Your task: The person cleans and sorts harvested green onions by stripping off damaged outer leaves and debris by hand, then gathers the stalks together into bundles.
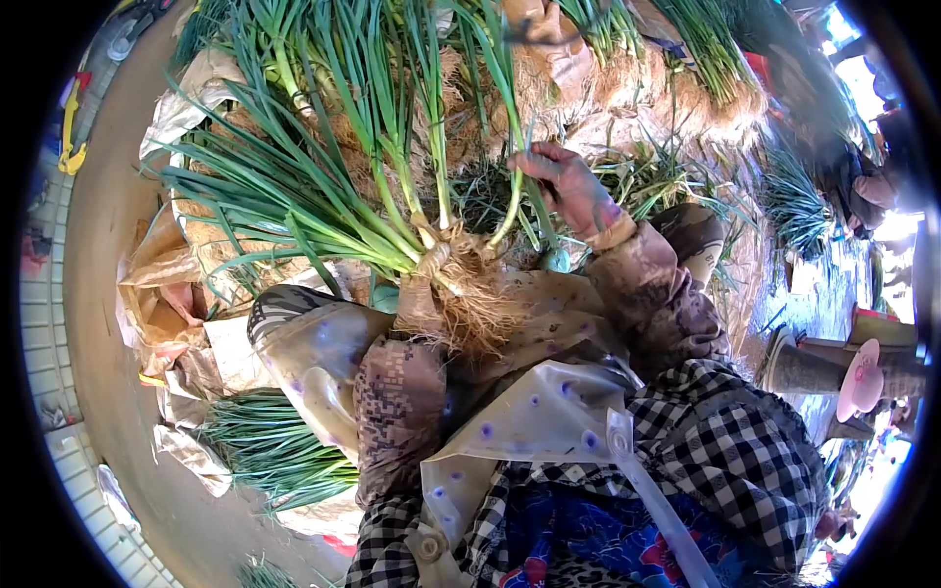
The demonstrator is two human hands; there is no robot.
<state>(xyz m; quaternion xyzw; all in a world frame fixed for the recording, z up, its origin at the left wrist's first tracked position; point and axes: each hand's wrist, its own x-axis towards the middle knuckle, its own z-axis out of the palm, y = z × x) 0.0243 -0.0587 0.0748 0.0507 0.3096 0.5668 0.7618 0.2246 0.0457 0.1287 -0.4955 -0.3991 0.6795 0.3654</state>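
Note:
A bunch of green onions [368, 230] fans out to the upper left, its tangled pale roots [480, 309] hanging over my lap. My left hand [429, 263] is closed around the white stem bases, partly hidden by stems and roots. On the right, one green onion stalk [515, 196] stands apart from the bunch and bends upward. Thumb and fingers of my right hand [576, 191] pinch this stalk along its green part. Loose trimmed leaves [637, 181] lie behind and beside my right hand.
More green onions with roots [711, 59] lie along the far side on brown sacking [627, 98]. Another pile [279, 441] rests at lower left, and one [799, 201] at right. A clear dotted apron [529, 412] covers my lap. A person's pink hat [861, 380] shows at right.

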